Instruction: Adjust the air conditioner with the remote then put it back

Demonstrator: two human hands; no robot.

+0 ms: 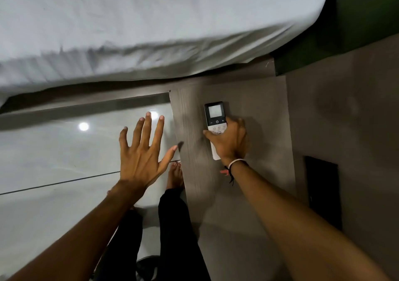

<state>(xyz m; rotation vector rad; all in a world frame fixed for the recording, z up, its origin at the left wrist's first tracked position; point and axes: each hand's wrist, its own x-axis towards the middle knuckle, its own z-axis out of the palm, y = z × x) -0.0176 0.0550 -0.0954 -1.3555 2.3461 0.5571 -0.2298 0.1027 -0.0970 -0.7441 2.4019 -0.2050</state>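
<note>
A white remote [215, 116] with a dark screen end and a small grey display lies on the grey wooden bedside table [248, 99]. My right hand [228, 142] covers its lower half, thumb on its left edge and fingers wrapped round its right side. Its screen end points away from me. My left hand [143, 149] hovers flat over the floor to the left of the table, fingers spread wide, holding nothing. The air conditioner is out of view.
A bed with a rumpled white sheet [129, 32] fills the top of the view. Glossy pale floor tiles [54, 151] reflect ceiling lights. My bare foot [174, 177] and dark trousers stand against the table's left edge. A dark recess [321, 192] sits at right.
</note>
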